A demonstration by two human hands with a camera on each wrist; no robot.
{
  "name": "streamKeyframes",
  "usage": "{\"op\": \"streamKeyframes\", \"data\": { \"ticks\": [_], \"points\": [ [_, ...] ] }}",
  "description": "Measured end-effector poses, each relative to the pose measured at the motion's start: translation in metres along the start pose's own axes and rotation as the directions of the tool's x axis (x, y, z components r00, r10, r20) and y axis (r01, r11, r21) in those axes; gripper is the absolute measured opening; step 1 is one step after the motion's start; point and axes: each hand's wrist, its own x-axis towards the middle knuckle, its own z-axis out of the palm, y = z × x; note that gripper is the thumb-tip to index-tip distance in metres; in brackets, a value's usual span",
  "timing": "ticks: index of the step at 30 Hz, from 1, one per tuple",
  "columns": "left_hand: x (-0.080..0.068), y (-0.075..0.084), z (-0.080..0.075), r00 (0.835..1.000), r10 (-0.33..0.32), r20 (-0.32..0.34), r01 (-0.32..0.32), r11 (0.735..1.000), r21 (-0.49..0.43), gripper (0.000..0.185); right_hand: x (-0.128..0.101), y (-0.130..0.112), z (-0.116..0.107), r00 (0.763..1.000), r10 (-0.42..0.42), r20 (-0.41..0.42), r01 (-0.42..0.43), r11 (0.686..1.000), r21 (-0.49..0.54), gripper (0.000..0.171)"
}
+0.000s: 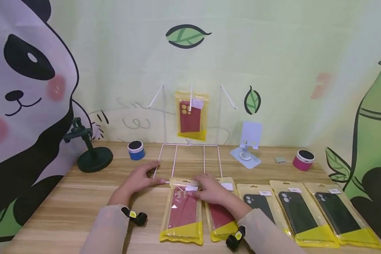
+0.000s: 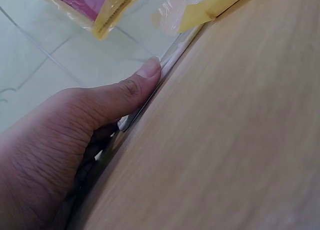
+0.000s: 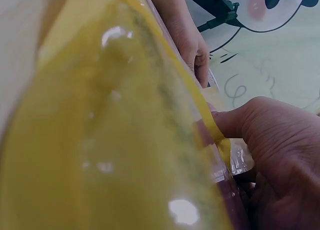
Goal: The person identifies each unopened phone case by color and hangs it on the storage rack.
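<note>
A white wire display rack (image 1: 211,144) with hooks stands at the table's far side, one packaged red phone case (image 1: 190,121) hanging from its middle hook. My left hand (image 1: 142,178) grips the rack's front left corner, thumb along the front bar (image 2: 172,59). Over the upper right of another packaged red phone case (image 1: 182,211) lies my right hand (image 1: 211,190). Its thumb (image 3: 232,122) is on the clear front and the fingers are partly hidden at the edge, pinching the package. Just right of it, partly under that hand, is one more packaged red phone case (image 1: 222,215).
Several packaged black phone cases (image 1: 296,211) lie in a row at the right. Behind them stand a pale blue phone stand (image 1: 251,135), a small card stack (image 1: 280,159) and a pink speaker (image 1: 303,160). A blue speaker (image 1: 136,151) and dark green stand (image 1: 94,158) are at the back left.
</note>
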Motion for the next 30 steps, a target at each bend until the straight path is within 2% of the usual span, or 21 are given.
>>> {"op": "streamKeyframes", "data": {
  "ticks": [8, 17, 21, 25, 30],
  "points": [
    [-0.0052, -0.0007, -0.0020, 1.000, -0.020, 0.007, 0.020, 1.000, -0.014, 0.089, 0.0008, -0.0029, -0.0005, 0.997, -0.080, -0.010, 0.080, 0.997, 0.021, 0.029],
    [-0.0008, 0.0000, 0.0028, 1.000, -0.007, 0.005, 0.007, 1.000, -0.007, 0.088, -0.0019, 0.0030, -0.0009, 0.998, -0.043, -0.045, 0.048, 0.992, 0.116, 0.011],
    [0.0005, 0.0008, 0.0013, 1.000, 0.000, -0.003, 0.000, 1.000, -0.011, 0.087, -0.0010, 0.0043, -0.0011, 0.994, -0.089, -0.055, 0.093, 0.994, 0.066, 0.005],
    [0.0008, 0.0009, -0.0001, 1.000, -0.003, 0.001, 0.003, 1.000, 0.001, 0.087, -0.0007, 0.0034, -0.0012, 0.991, -0.121, -0.049, 0.122, 0.993, 0.004, 0.008],
    [0.0002, 0.0007, -0.0008, 1.000, 0.001, -0.002, -0.001, 1.000, -0.001, 0.087, -0.0016, 0.0016, -0.0015, 0.989, -0.110, -0.095, 0.114, 0.993, 0.035, 0.008]
  ]
}}
